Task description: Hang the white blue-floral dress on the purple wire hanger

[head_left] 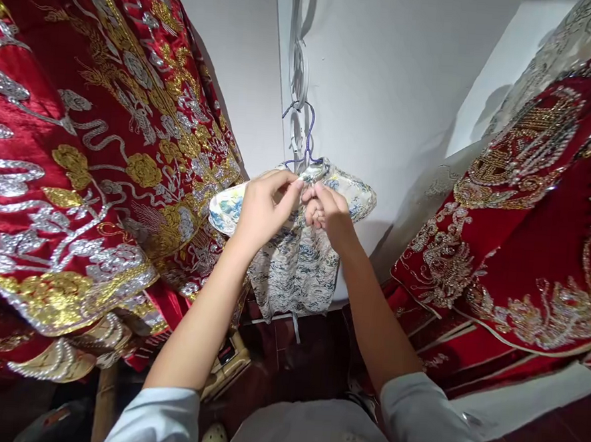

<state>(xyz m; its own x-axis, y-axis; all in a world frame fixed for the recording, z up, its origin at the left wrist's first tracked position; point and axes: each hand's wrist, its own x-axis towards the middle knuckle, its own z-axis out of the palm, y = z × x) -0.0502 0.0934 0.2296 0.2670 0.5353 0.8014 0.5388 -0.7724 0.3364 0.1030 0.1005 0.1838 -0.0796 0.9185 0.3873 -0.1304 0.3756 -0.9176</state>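
Observation:
A small cream garment (pixel 295 274) with a blue floral print hangs in front of me on a purple hanger (pixel 310 132). Its short sleeves stick out to both sides. Both of my hands are at the front of its neckline. My left hand (pixel 269 203) pinches the collar area with thumb and index finger. Close beside it, my right hand (pixel 329 213) has its fingers curled, thumb and index finger pinched at the same spot. Whatever lies between the fingertips is too small to make out, apart from the garment's cloth around it.
The hanger hooks onto a white ring chain (pixel 298 74) against the white wall (pixel 395 67). Red embroidered robes (pixel 106 116) hang close on the left, and a red beaded garment (pixel 529 242) hangs on the right. A tan box-like object (pixel 229 367) stands on the dark tiled floor.

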